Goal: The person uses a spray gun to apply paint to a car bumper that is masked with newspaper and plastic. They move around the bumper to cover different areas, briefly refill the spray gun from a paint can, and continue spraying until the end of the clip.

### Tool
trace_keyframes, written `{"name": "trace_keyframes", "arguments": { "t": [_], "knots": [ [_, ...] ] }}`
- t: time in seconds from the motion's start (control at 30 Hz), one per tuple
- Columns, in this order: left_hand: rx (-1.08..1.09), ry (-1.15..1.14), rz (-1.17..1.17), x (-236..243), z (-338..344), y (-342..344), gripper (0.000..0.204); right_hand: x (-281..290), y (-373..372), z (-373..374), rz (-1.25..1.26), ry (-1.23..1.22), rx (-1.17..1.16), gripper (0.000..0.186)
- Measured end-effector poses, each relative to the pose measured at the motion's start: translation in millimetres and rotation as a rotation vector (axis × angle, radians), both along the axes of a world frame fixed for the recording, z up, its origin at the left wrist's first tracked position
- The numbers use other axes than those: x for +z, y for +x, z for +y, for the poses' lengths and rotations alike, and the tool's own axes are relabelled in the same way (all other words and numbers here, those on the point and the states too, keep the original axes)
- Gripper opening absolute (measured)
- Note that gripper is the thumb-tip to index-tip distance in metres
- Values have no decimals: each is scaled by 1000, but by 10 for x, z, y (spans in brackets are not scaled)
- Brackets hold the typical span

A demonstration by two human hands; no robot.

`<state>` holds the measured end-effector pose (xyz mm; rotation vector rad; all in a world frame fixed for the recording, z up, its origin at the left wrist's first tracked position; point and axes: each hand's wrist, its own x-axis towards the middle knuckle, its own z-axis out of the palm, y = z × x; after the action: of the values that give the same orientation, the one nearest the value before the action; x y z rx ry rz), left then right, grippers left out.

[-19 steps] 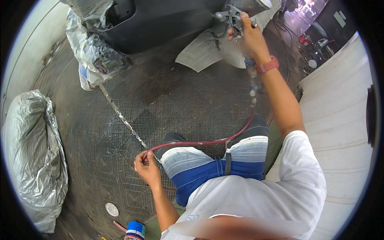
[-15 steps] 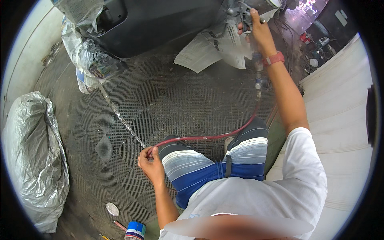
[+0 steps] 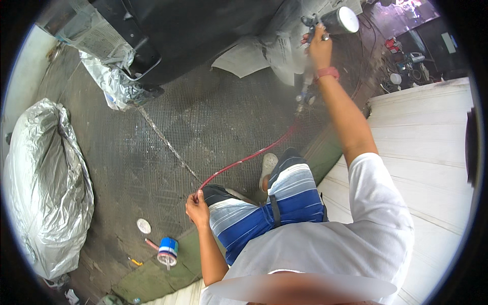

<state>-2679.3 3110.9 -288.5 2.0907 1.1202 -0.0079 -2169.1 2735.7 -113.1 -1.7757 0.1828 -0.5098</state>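
My right hand [image 3: 320,47] is closed round the grip of a spray gun [image 3: 311,25] with a dark, round cup [image 3: 347,19] that has a white end. The gun is beside a dark grey vehicle panel [image 3: 203,30] at the far side. Below the hand, metal fittings [image 3: 304,99] join a red hose [image 3: 249,156], which sags across to the left. My left hand [image 3: 197,207] grips the hose near my left knee. Part of the fittings looks blurred. Masking paper [image 3: 244,58] hangs under the panel.
Silver sheeting [image 3: 48,193] covers a bulky thing at left. A blue can [image 3: 168,250], a round lid [image 3: 144,225] and a yellow-handled tool [image 3: 135,262] lie on the grated floor [image 3: 117,173]. Tools [image 3: 409,66] sit at far right, beyond the white wall [image 3: 422,137].
The spray gun has tilted, bringing its white-ended cup into view, and my right hand has moved slightly left. The hose hangs more slanted. My view has shifted, showing more floor near the can.
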Motion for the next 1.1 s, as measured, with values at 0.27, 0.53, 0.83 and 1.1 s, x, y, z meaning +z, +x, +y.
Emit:
{"name": "trace_keyframes", "arguments": {
  "t": [0.27,0.53,0.83,1.1],
  "knots": [
    [180,-169,220,773,-165,-1316,46,338,-1038,915,274,29,299,49],
    [285,-140,292,1481,-291,-2783,50,667,-2065,2017,247,129,541,51],
    [310,-157,316,1848,-199,-3235,53,1002,-2443,2680,322,148,870,51],
    [69,-91,277,1921,-545,-2506,40,969,-1852,1869,277,18,703,48]
  ]
}}
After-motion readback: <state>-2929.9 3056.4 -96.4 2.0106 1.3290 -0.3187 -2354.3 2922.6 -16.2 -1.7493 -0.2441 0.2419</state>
